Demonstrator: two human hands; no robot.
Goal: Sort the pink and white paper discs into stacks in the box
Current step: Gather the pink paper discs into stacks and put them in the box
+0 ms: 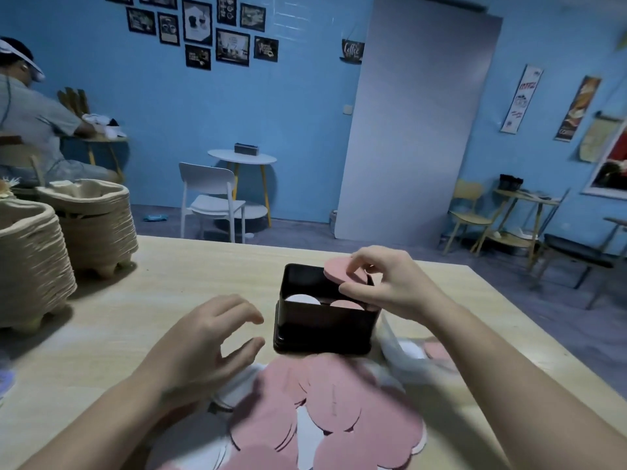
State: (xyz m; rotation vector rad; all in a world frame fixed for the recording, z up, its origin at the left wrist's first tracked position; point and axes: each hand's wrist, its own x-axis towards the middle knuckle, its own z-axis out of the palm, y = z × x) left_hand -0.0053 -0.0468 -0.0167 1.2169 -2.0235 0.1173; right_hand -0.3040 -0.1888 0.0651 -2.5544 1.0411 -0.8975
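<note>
Honestly I'd call this less than halfway, maybe well less. The black box (325, 330) sits mid-desk and already has both colours going: a white stack (303, 298) on its left side and a pink stack (346, 304) on its right. I can't tell whether there's a divider between them, and both look low in the box from here. The right hand (390, 283) is pinching a pink batch (339, 271), a few discs thick, between thumb and fingers. It's tilted over the far right rim of the box, just above the pink side, so that looks like the next drop. The left hand (207, 337) holds nothing, fingers loosely spread and a bit curled, hovering just left of the box above the desk (135, 317). What's left is the big part: a loose pile (339, 412) of mostly pink discs with some white mixed in and under it, spread on the near side of the box. There's also a crumpled plastic bag (403, 351) to the right with what look like more discs by it. Two woven baskets (95, 225) sit far left, contents not visible.
</note>
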